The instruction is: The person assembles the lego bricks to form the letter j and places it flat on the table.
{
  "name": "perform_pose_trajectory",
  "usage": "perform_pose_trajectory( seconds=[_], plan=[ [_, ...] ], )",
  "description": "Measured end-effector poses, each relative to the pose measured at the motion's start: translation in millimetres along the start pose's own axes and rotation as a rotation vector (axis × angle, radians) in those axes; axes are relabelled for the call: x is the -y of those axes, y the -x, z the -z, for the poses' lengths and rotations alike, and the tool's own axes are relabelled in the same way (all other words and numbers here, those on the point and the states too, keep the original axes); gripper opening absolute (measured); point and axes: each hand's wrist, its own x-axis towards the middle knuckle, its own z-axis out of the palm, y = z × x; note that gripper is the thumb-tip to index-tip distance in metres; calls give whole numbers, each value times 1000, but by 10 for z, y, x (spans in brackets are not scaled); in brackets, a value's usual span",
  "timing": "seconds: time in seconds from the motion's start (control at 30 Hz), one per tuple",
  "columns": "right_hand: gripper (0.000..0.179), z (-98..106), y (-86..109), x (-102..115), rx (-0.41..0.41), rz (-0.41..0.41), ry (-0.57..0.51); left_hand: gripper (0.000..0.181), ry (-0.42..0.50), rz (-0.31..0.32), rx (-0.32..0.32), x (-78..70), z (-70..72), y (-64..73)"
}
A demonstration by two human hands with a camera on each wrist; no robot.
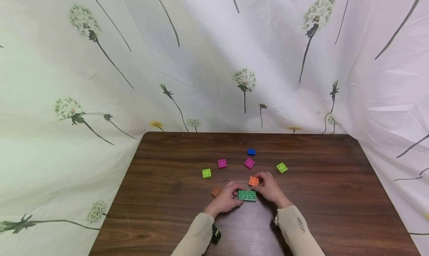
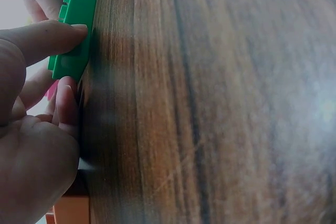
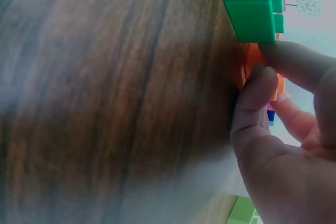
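A long green toy building brick [image 1: 247, 195] lies studs up on the wooden table, low in the middle of the head view. My left hand [image 1: 228, 198] holds its left end; in the left wrist view the thumb presses the long near side of the green brick [image 2: 80, 11]. Just behind it, my right hand [image 1: 269, 187] pinches a square orange brick [image 1: 253, 181] between thumb and fingers. In the right wrist view the orange brick [image 3: 254, 56] is partly hidden by the fingers and the green brick [image 3: 252, 11]. A darker orange-brown brick [image 1: 216, 191] lies beside the left hand.
Behind the hands lie two magenta bricks [image 1: 222, 163], a lime brick [image 1: 206, 173] on the left, another lime brick [image 1: 282, 168] on the right, and a blue brick [image 1: 251, 152] farthest back. A floral cloth [image 1: 207, 81] hangs along the table's [image 1: 161, 211] back edge.
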Motion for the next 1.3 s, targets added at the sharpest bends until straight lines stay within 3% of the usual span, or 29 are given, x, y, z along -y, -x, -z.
perform_pose_trajectory(
  seconds=[0.17, 0.57, 1.03, 1.3],
  plan=[
    [31, -5, 17, -43, -15, 29, -44, 36, -1, -6, -6, 4, -2, 1],
    [34, 23, 33, -167, 71, -56, -178, 37, 7, -5, -16, -7, 2, 15],
    [46, 109, 116, -238, 243, 85, -198, 35, 11, 17, -15, -6, -11, 24],
    [41, 151, 157, -212, 289, 155, -164, 35, 11, 12, -28, -5, -11, 12]
  ],
)
